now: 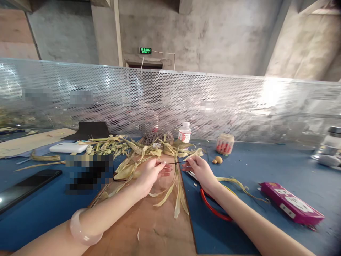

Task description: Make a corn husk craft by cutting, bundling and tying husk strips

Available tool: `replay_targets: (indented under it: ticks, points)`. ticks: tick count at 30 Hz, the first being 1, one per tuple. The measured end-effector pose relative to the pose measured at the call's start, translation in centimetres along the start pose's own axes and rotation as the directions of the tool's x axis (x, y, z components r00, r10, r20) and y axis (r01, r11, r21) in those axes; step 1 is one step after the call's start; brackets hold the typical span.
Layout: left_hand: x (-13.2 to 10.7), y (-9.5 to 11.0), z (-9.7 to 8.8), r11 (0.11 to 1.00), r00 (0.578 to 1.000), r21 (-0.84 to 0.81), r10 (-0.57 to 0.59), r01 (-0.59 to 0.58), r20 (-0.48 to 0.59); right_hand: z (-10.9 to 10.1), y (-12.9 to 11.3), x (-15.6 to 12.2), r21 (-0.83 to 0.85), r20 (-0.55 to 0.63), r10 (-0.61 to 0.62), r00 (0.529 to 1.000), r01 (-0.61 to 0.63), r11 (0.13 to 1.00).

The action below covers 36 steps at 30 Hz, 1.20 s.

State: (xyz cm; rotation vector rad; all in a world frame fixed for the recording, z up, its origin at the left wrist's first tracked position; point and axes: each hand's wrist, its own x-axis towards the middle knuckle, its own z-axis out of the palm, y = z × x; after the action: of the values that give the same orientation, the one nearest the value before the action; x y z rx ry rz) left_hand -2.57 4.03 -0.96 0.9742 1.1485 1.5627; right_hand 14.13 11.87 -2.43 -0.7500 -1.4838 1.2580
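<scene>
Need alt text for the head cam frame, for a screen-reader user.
Two bare hands, left hand and right hand, pinch a thin dark strand taut between them over a pile of dried husks on a brown board. Around it on the blue table lie a pink power strip, a black phone and a small bottle.

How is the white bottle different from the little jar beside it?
The white bottle is taller and slimmer; the little jar is short and wide. The bottle has one red label on a pale body, while the jar shows red stripes. Dried husks hide the bottle's foot; the jar stands free on the blue mat. Both stand upright with pale lids on, near the mesh screen.
</scene>
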Motion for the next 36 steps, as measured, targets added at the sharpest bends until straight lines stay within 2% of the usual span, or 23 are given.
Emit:
replay_targets:
  ticks: [4,16,21,24,26,28,31,36]
  points:
    - [0.2,0.0,-0.2,1.000,1.000,0.017,0.003,-0.003,-0.002,-0.4,0.2,0.1,-0.199,-0.049,-0.042,0.998,0.031,0.979]
    - [0.4,0.6,0.0,0.994,0.993,0.103,0.037,-0.025,-0.116,-0.2,0.3,0.0,-0.391,-0.058,-0.033,0.998,0.008,0.920]
    - [0.1,0.6,-0.1,0.999,0.999,0.048,0.017,-0.015,-0.027,-0.6,0.1,0.3,-0.447,-0.014,-0.068,0.998,0.054,0.893]
    - [0.0,0.5,-0.1,0.999,0.999,0.037,0.033,-0.033,0.005,-0.5,-0.5,0.1,-0.496,0.001,-0.181,0.983,0.158,0.854]
    - [0.1,0.3,-0.1,0.998,0.999,0.040,0.045,-0.046,0.019,-0.3,-0.9,-0.3,-0.538,0.053,-0.274,0.960,0.258,0.802]
    - [0.1,0.1,-0.1,0.996,0.998,0.058,0.065,-0.067,0.025,-0.1,-1.3,-0.7,-0.555,0.149,-0.312,0.938,0.341,0.759]
    - [0.0,0.0,0.0,0.991,0.995,0.094,0.097,-0.099,0.026,0.3,-1.4,-1.1,-0.545,0.266,-0.309,0.913,0.406,0.734]
    - [-0.4,0.2,0.0,0.969,0.990,0.207,0.125,-0.136,0.065,0.5,-1.1,-1.1,-0.610,0.342,-0.306,0.888,0.458,0.647]
